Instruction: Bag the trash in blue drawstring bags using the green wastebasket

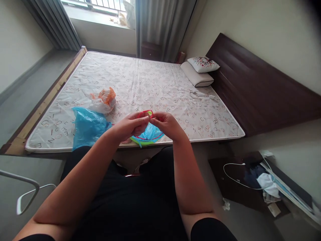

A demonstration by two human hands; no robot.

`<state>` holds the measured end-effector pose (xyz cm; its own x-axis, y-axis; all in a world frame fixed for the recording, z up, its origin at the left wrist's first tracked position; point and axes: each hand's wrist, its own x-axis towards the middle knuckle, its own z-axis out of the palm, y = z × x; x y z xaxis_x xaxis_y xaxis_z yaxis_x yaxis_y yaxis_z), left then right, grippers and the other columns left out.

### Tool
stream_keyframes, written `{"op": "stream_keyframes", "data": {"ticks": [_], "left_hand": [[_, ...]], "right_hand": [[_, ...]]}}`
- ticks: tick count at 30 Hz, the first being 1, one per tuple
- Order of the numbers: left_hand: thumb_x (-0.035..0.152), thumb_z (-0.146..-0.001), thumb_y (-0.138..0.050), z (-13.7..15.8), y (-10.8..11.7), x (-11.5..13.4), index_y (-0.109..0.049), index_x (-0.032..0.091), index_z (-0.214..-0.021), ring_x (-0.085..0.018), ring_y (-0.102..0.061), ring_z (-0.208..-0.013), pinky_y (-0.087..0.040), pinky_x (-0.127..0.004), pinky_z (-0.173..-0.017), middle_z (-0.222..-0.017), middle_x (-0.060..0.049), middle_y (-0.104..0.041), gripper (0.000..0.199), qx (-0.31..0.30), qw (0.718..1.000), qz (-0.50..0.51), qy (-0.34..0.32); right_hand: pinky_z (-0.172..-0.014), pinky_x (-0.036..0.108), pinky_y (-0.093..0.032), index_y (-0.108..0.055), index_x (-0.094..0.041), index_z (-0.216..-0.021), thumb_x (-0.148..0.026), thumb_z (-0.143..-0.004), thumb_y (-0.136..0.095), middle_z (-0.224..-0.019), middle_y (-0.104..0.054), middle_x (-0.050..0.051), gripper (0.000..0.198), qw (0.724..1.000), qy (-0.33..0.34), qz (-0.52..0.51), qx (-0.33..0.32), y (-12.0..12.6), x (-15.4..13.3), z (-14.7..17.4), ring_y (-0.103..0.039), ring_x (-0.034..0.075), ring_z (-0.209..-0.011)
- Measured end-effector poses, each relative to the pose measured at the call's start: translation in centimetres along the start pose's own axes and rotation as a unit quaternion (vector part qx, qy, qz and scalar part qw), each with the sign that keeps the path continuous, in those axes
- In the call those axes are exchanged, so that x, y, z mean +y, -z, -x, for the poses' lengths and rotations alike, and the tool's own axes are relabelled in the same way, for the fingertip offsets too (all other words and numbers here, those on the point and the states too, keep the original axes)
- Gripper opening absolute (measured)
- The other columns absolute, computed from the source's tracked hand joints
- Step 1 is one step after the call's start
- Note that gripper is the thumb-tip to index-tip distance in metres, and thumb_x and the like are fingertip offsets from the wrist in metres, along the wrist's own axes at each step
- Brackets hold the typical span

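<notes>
in the head view, the left hand (135, 126) and the right hand (167, 126) come together, fingertips pinching a red band (146, 111) above a blue-green round thing (147, 143). this lies at the near edge of the mattress (160, 85), probably for easy reach. a blue bag (87, 125) is to the left. the mattress shows printed letters, like n and z; i can read no brand.

Bright window (106, 4), grey curtains (163, 28), pale walls (250, 30), dark headboard (253, 80)
</notes>
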<state>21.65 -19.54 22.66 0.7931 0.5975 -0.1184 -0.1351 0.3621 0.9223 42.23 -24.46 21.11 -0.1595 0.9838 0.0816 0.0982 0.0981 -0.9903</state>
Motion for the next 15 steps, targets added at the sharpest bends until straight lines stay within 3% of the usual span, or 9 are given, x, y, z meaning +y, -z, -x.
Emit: {"op": "stream_keyframes", "data": {"ticks": [2,4,6,8,11,13,15], "left_hand": [[0.042,-0.09,-0.081,0.1,0.1,-0.1,-0.056,0.02,-0.084,-0.006,-0.024,-0.046,-0.016,-0.018,-0.042,-0.058,0.007,-0.034,0.034,0.012,1.0,0.006,0.0],[0.041,-0.09,-0.08,0.2,0.4,-0.5,-0.062,0.021,-0.097,-0.006,-0.022,-0.045,-0.014,-0.018,-0.042,-0.059,0.007,-0.037,0.028,0.024,0.999,0.03,-0.008],[0.043,-0.092,-0.078,0.4,0.9,-1.0,-0.063,0.021,-0.101,-0.006,-0.02,-0.045,-0.012,-0.018,-0.041,-0.058,0.007,-0.038,0.028,0.026,0.999,0.044,-0.007],[0.044,-0.093,-0.077,0.6,1.3,-1.4,-0.062,0.02,-0.091,-0.006,-0.021,-0.045,-0.015,-0.019,-0.04,-0.058,0.007,-0.036,0.029,0.008,0.999,0.035,0.019],[0.048,-0.095,-0.076,0.7,1.4,-1.8,-0.058,0.018,-0.079,-0.006,-0.025,-0.046,-0.018,-0.019,-0.041,-0.058,0.005,-0.037,0.039,-0.036,0.997,0.008,0.07],[0.051,-0.096,-0.074,0.7,1.2,-2.0,-0.062,0.016,-0.083,-0.006,-0.028,-0.046,-0.02,-0.018,-0.042,-0.059,0.004,-0.042,0.039,-0.035,0.996,0.002,0.077],[0.049,-0.095,-0.074,0.8,0.9,-2.2,-0.068,0.016,-0.097,-0.005,-0.03,-0.046,-0.022,-0.017,-0.043,-0.061,0.003,-0.048,0.034,0.006,0.998,0.019,0.052]], "right_hand": [[-0.051,0.024,-0.032,-0.067,-0.025,-0.083,-0.061,-0.089,-0.079,-0.065,-0.045,-0.005,0.039,0.998,0.003,-0.044,0.051,-0.2,0.0,-0.2,-0.037,0.01,-0.059],[-0.047,0.024,-0.024,-0.063,-0.025,-0.085,-0.062,-0.089,-0.079,-0.06,-0.035,-0.009,0.04,0.991,-0.003,-0.112,0.079,-0.2,0.2,-0.3,-0.028,0.008,-0.052],[-0.045,0.023,-0.02,-0.065,-0.027,-0.1,-0.062,-0.089,-0.079,-0.059,-0.032,-0.01,0.039,0.988,-0.024,-0.142,0.054,-0.2,0.4,-0.3,-0.024,0.007,-0.049],[-0.045,0.022,-0.02,-0.067,-0.028,-0.114,-0.062,-0.088,-0.082,-0.061,-0.038,-0.01,0.045,0.99,-0.045,-0.131,-0.007,-0.5,0.8,-0.2,-0.027,0.007,-0.049],[-0.043,0.023,-0.02,-0.068,-0.024,-0.1,-0.064,-0.086,-0.082,-0.064,-0.051,-0.007,0.045,0.99,-0.046,-0.122,-0.054,-1.3,1.5,-0.4,-0.03,0.006,-0.048],[-0.043,0.023,-0.02,-0.062,-0.022,-0.087,-0.062,-0.085,-0.084,-0.063,-0.052,-0.007,0.045,0.99,-0.037,-0.132,-0.026,-1.7,1.9,-0.6,-0.03,0.005,-0.047],[-0.043,0.022,-0.02,-0.056,-0.023,-0.083,-0.06,-0.082,-0.087,-0.057,-0.043,-0.01,0.047,0.987,-0.035,-0.153,0.044,-1.6,2.3,-0.8,-0.028,0.005,-0.046]]}}
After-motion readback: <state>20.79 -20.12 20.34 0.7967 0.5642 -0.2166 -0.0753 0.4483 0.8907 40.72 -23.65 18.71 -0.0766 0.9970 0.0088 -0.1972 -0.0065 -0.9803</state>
